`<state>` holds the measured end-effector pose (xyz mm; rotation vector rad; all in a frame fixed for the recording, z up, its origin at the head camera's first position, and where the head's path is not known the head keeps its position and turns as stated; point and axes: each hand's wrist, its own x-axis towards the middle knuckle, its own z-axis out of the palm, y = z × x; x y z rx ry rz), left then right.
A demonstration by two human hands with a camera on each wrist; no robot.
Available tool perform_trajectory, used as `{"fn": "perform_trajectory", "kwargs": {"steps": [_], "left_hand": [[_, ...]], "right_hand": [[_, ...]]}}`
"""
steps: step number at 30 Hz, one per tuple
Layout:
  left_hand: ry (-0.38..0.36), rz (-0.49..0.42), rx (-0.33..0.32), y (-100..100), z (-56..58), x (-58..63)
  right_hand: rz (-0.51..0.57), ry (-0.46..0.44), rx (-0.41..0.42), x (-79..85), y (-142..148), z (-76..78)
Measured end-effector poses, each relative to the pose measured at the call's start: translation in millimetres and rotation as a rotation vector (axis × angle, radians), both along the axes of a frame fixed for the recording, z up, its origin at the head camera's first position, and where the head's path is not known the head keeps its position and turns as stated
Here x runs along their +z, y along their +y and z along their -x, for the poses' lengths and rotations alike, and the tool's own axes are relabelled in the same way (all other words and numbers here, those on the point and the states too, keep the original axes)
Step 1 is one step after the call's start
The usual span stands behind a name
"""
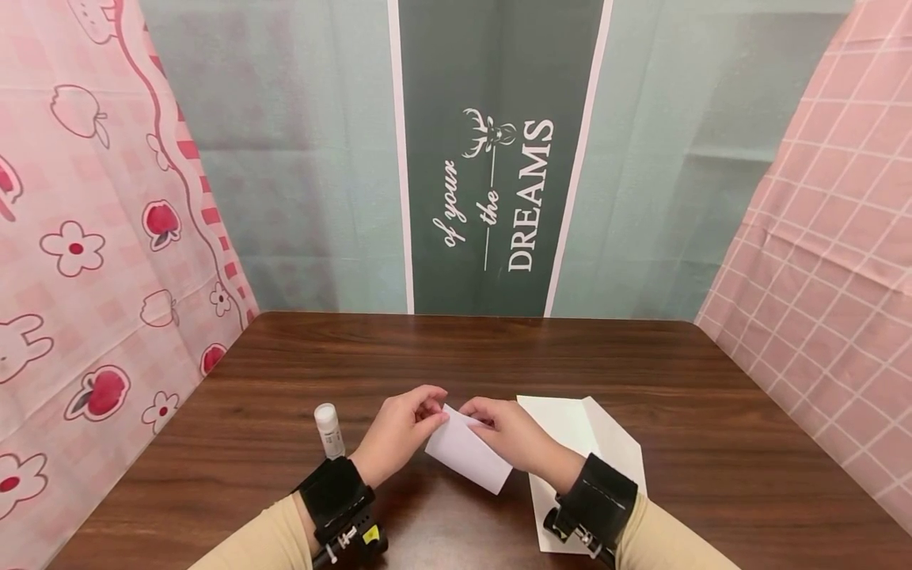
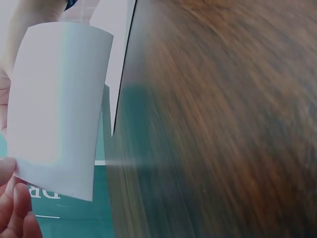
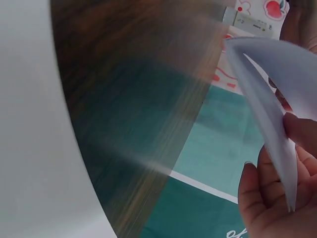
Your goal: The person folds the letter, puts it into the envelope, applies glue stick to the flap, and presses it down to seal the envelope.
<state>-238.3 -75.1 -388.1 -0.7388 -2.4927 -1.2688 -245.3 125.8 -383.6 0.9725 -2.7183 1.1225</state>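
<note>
A small folded white sheet of paper (image 1: 469,454) is held up off the table between both hands. At its upper left corner, my left hand (image 1: 399,431) pinches it between thumb and fingers. My right hand (image 1: 518,437) grips the upper right part, its thumb and fingers bent over the edge. Seen from the right wrist, the folded paper (image 3: 267,119) has two leaves standing apart with a gap between them. One broad, slightly curved face of the paper (image 2: 59,99) fills much of the left side in the left wrist view, covering part of the right hand.
A larger white creased sheet (image 1: 563,419) lies on the brown wooden table (image 1: 356,348), partly under my right forearm. Left of my left hand stands a white capped tube (image 1: 329,431) resembling a glue stick. Curtains (image 1: 328,198) hang behind and at both sides.
</note>
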Motion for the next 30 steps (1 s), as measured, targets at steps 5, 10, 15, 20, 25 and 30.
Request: {"fn": "perform_trajectory", "kwargs": {"steps": [5,10,15,20,25,30], "left_hand": [[-0.056,0.005,0.007,0.1,-0.7,-0.3],[-0.128,-0.008,0.001,-2.4,-0.5,-0.5],[-0.147,-0.029,0.010,-2.9,-1.3,0.0],[-0.157,-0.051,0.027,-3.4,-0.9,0.4],[-0.173,-0.066,0.048,-5.8,-0.3,-0.1],[-0.179,-0.065,0.052,-6.4,-0.4,-0.8]], "right_hand": [[-0.007,-0.019,0.024,0.2,0.3,-2.3],[-0.012,-0.047,0.037,-1.1,1.6,-2.5],[0.006,-0.058,0.045,-2.7,2.3,-2.6],[0.053,-0.049,0.034,-1.5,7.3,-2.9],[0.095,-0.041,0.012,-1.2,15.9,-1.7],[0.099,-0.050,0.011,-1.8,22.3,-1.4]]}}
